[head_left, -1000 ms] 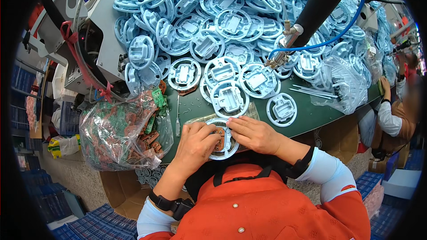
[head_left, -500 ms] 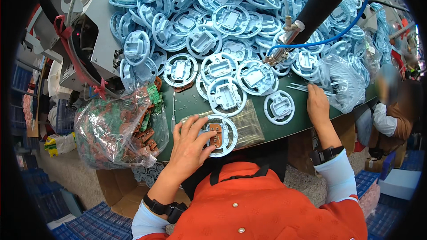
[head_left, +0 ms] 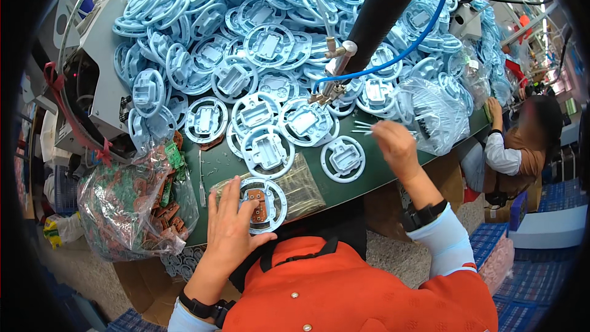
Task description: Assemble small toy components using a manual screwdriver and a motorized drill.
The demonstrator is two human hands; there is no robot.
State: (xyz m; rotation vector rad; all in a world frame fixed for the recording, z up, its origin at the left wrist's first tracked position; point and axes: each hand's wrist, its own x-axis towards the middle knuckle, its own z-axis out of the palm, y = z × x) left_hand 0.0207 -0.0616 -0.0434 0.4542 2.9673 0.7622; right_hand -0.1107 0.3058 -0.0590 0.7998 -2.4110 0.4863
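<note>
My left hand (head_left: pixel 228 227) is at the table's near edge, gripping the left rim of a light-blue plastic steering-wheel-shaped part (head_left: pixel 281 200). A brown circuit board (head_left: pixel 257 206) sits in that part's middle, with my index finger against it. My right hand (head_left: pixel 396 149) hovers around the right side of the table, its fingers pinched together; what they hold, if anything, is hidden. Several thin pale rods (head_left: pixel 362 126) lie right beside those fingertips. Between my hands, another blue wheel part (head_left: pixel 343 158) lies alone on the green table.
A large heap of blue wheel parts (head_left: pixel 264 43) covers the back. A clear bag of brown and green circuit boards (head_left: pixel 132 200) stands at left. A screwdriver (head_left: pixel 201 187) lies near it. A black tool arm (head_left: pixel 390 18) with a blue hose hangs overhead. A co-worker (head_left: pixel 522 147) sits at right.
The view has shifted, so the table appears further left. My right hand has drawn its fingers together by the rods. My left thumb has moved off the board towards the wheel's near edge.
</note>
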